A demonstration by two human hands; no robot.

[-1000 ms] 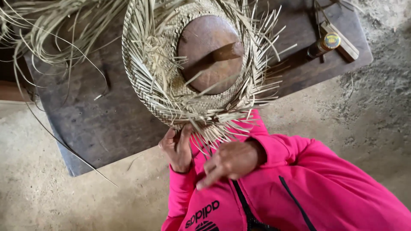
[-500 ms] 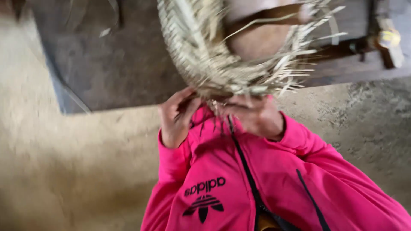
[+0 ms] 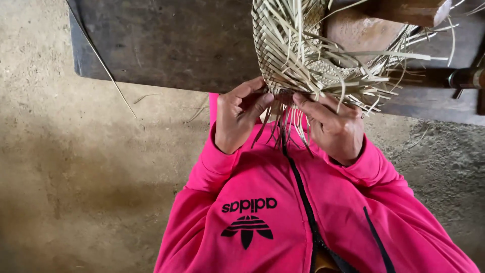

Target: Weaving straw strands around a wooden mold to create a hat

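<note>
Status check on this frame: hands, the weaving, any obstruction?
Left hand and right hand pinch straw strands at woven hat edge. Nothing blocking.

No packages, signs or screens show here. The only label-like mark is a black printed emblem (image 3: pixel 247 222) on the chest of the bright pink zip jacket (image 3: pixel 283 217): a short row of letters above a three-leaf shape crossed by stripes, sitting left of the dark zip.
</note>
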